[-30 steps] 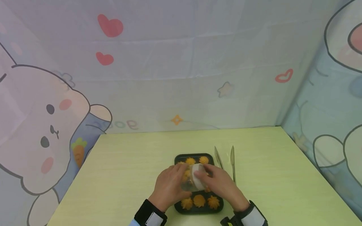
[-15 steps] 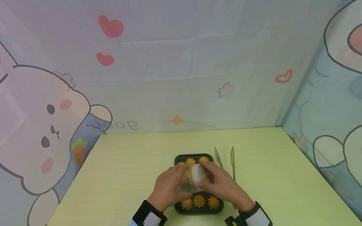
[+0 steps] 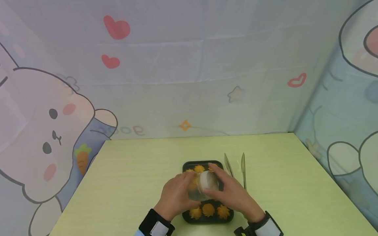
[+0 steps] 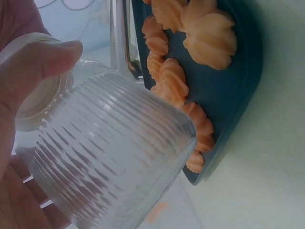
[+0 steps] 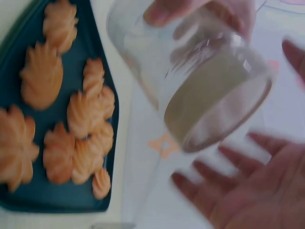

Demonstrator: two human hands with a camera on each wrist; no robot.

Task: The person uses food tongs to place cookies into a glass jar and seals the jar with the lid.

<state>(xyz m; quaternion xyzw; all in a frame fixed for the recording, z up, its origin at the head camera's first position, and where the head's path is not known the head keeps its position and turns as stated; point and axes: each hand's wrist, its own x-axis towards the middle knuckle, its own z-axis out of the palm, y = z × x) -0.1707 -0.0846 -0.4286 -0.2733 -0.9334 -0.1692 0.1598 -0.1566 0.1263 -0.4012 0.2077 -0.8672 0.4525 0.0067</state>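
My left hand [image 3: 178, 195] grips a clear ribbed glass jar [image 4: 114, 143], tilted on its side above the baking tray [image 3: 208, 220]. The jar's pale lid [image 5: 209, 95] faces my right hand [image 5: 262, 186]. That hand's fingers are spread around the lid, apart from it in the right wrist view, and its thumb [image 5: 295, 59] is at the right edge. No contents show inside the jar in the left wrist view. Beneath lie several golden piped cookies [image 3: 208, 210] on the dark tray; the hands and jar hide its middle rows.
Two silver knives [image 3: 243, 165] lie to the right of the tray, their near ends partly hidden by my right arm. A pale yellow-green table [image 3: 133, 170] extends around. Behind it hangs a cartoon-printed cloth [image 3: 165, 65].
My right hand, earlier with fingers and thumb on the lid, has let go and spread its fingers, shifting slightly right. My left hand and the jar have hardly moved.
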